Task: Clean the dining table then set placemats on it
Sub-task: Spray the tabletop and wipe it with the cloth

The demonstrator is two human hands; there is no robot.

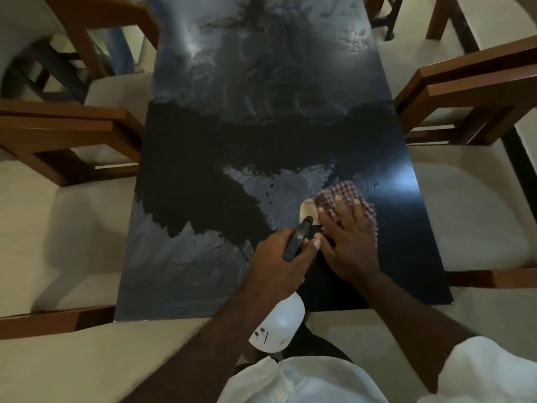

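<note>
While the checkered maroon-and-cream cloth (345, 199) is pressed flat on the glossy black rectangular dining table (203, 170) near its right edge, the right hand (348, 242) lies on it — fingers spread. A white plastic spray bottle (279, 324) is gripped at the black trigger head by the left hand (279, 257), fingers wrapped — cushioned wooden chairs (479, 91) alongside.

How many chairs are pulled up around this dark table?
5 at least partly in view: two along the table's left side, two along its right, one at the near end. Wooden legs at top right may be another.
</note>
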